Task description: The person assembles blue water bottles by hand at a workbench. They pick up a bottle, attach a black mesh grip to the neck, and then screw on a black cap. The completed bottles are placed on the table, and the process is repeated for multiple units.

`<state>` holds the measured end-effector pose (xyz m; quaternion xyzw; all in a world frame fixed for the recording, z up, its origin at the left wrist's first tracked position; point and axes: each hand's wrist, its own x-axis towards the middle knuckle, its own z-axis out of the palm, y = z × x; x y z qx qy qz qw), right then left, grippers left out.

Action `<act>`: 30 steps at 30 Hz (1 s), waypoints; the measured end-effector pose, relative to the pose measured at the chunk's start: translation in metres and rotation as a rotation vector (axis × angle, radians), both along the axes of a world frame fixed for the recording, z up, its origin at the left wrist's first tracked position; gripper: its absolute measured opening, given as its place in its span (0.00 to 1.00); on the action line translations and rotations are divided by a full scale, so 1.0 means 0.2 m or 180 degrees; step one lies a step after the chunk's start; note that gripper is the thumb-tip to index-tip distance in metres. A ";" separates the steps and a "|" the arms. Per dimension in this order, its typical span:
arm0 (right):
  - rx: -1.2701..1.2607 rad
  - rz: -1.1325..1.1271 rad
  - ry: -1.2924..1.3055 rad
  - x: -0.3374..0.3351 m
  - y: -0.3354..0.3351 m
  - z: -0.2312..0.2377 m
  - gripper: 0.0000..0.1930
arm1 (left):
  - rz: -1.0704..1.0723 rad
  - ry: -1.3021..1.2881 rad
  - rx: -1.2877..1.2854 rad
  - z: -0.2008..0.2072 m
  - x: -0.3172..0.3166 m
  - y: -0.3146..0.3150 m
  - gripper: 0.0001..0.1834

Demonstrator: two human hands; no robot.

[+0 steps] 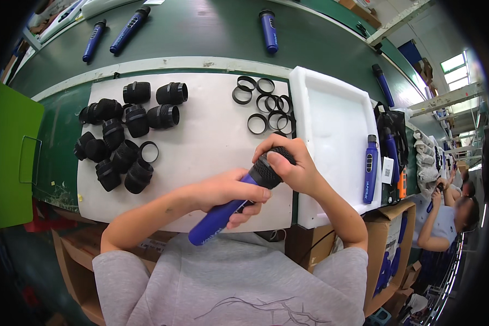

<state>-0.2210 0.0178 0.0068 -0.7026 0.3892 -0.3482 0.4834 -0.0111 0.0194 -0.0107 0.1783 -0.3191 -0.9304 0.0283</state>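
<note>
A blue handheld microphone (214,220) with a black mesh head slants across my lap side of the bench. My left hand (236,195) wraps round its blue body near the upper end. Over the black grille (266,171) my right hand (293,163) is closed, thumb along its side. To the left on the white sheet (201,130) lie several loose black microphone grilles (137,120). Several thin black rings (257,124) sit beyond my right hand, and one more ring (149,152) rests beside the grilles.
A white foam tray (331,108) stands on my right, with a blue microphone (370,168) lying along its right side. More blue microphones (268,31) lie on the green belt (201,38) behind. A green panel (13,157) is at far left; a co-worker (440,217) sits at right.
</note>
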 end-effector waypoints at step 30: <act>0.0339 -0.0132 0.0205 0.02 0.00 -0.04 0.14 | 0.0257 -0.1070 -0.1345 0.11 0.01 -0.02 0.14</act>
